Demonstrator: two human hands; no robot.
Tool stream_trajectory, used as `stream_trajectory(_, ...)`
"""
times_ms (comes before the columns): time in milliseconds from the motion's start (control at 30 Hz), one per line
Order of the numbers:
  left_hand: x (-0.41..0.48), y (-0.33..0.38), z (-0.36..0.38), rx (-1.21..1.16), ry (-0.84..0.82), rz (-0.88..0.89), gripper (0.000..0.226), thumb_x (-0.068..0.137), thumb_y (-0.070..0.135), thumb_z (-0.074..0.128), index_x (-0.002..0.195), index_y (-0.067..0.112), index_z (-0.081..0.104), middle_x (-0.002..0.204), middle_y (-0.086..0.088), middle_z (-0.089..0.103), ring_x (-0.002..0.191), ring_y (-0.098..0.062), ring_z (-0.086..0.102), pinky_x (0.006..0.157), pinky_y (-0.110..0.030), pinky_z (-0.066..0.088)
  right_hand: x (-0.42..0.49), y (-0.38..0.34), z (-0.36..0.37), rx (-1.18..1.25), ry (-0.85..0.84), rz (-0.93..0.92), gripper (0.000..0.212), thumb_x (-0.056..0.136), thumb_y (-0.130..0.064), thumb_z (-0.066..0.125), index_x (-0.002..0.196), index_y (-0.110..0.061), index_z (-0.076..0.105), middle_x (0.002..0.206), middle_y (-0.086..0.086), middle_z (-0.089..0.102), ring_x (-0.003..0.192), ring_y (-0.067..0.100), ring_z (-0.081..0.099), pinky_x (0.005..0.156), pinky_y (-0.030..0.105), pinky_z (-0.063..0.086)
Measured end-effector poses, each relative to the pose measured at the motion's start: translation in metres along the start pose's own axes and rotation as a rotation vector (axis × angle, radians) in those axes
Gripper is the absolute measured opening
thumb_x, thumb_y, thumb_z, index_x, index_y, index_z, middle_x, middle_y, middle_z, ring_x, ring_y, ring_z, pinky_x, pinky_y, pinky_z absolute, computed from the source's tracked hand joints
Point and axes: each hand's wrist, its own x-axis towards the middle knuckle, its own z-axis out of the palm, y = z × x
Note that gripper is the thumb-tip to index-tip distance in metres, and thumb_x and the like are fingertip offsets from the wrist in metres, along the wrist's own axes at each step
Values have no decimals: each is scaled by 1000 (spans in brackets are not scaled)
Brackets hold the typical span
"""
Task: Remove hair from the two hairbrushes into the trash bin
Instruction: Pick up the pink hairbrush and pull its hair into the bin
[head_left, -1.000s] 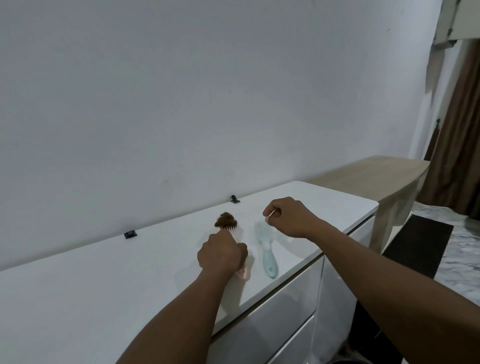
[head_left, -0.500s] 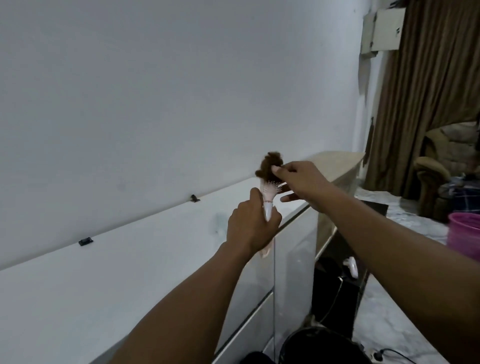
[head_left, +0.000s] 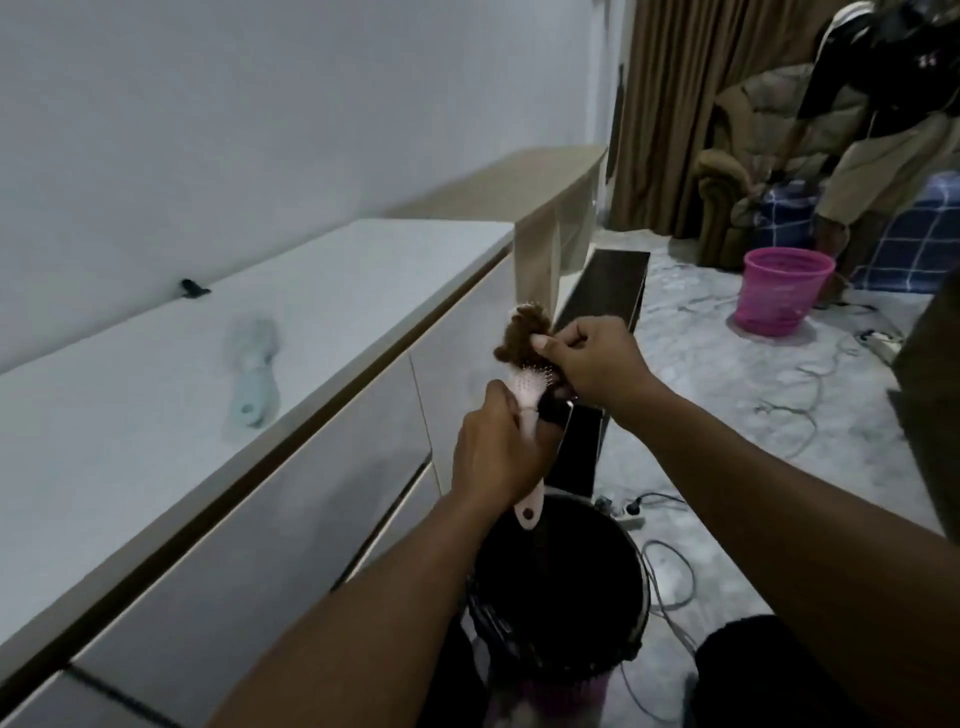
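Observation:
My left hand (head_left: 496, 449) grips the handle of a pink hairbrush (head_left: 527, 395), holding it upright above a black trash bin (head_left: 558, 587) on the floor. A brown clump of hair (head_left: 522, 335) sits on the brush's bristles. My right hand (head_left: 592, 358) pinches that clump with thumb and fingers at the brush head. A light blue hairbrush (head_left: 254, 366) lies blurred on the white cabinet top (head_left: 156, 405), to the left of my hands.
A pink basket (head_left: 782, 291) stands on the floor at the right, beside a person bending by a sofa. Cables and a power strip (head_left: 623, 512) lie on the marble floor. A wooden side table (head_left: 545, 208) adjoins the cabinet's far end.
I have lifted the pink brush off the cabinet and turned right, bringing it over the black bin. My right hand has closed on the hair clump. The blue brush stays on the cabinet.

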Motion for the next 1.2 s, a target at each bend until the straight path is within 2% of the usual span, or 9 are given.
stream_trajectory(67, -4, -27, 27, -16, -72, -64, 34, 78, 38, 69, 75, 24, 38, 72, -1, 56, 60, -19, 52, 47, -30, 31, -3, 42, 10, -65, -17, 48, 37, 86, -32, 75, 67, -1, 66, 60, 6, 61, 66, 34, 69, 68, 52, 61)
stream_trajectory(300, -5, -105, 98, -81, -351, -217, 39, 97, 34, 54, 63, 19, 42, 56, 3, 44, 50, -10, 43, 52, -29, 30, 0, 167, 47, -226, -116, 231, 36, 90, -33, 70, 59, -21, 56, 59, -2, 57, 66, 22, 61, 65, 36, 49)
stream_trajectory(467, -3, -154, 148, -111, -471, -373, 41, 98, 31, 55, 73, 0, 66, 64, -11, 61, 54, -13, 51, 56, -29, 39, 0, 235, 66, -409, -204, 251, 30, 92, -28, 66, 68, -14, 57, 65, 0, 56, 72, 21, 59, 63, 26, 34)
stream_trajectory(633, -8, -199, 193, -52, -574, -444, 42, 95, 34, 55, 76, -3, 64, 69, -18, 64, 59, -18, 54, 57, -32, 38, -8, 299, 89, -525, -254, 273, 25, 92, -29, 63, 78, -10, 58, 74, 6, 61, 77, 30, 62, 65, 38, 45)
stream_trajectory(767, -9, -221, 217, -77, -648, -516, 42, 96, 34, 54, 64, 7, 53, 57, -4, 53, 51, -13, 48, 55, -30, 36, -18, 342, 105, -480, -200, 292, 26, 93, -27, 61, 79, -7, 54, 66, 2, 55, 69, 28, 58, 61, 36, 40)
stream_trajectory(867, -2, -231, 232, -78, -688, -583, 44, 97, 34, 52, 75, -3, 56, 68, -17, 58, 59, -20, 53, 58, -32, 38, -19, 363, 113, -382, -119, 363, 29, 94, -29, 61, 76, -8, 54, 59, -8, 49, 56, 10, 48, 54, 26, 27)
stream_trajectory(967, 7, -236, 243, -74, -658, -616, 45, 95, 36, 48, 84, -6, 59, 76, -21, 65, 67, -32, 61, 62, -39, 47, -2, 375, 123, -253, -127, 493, 28, 92, -34, 62, 72, -19, 50, 63, -3, 57, 63, 15, 56, 62, 33, 42)
stream_trajectory(1067, 11, -239, 250, -46, -655, -646, 40, 95, 34, 47, 74, 2, 57, 72, -14, 63, 69, -29, 61, 61, -35, 45, 15, 381, 132, -22, -153, 672, 22, 88, -40, 63, 83, -21, 52, 79, 6, 62, 76, 22, 64, 72, 47, 59)
stream_trajectory(1200, 8, -239, 254, 19, -679, -570, 36, 97, 36, 46, 67, 16, 47, 69, -4, 59, 63, -20, 58, 51, -29, 34, 28, 381, 137, 38, -157, 732, 70, 72, -67, 72, 121, -19, 54, 110, -5, 64, 102, 9, 64, 87, 30, 54)
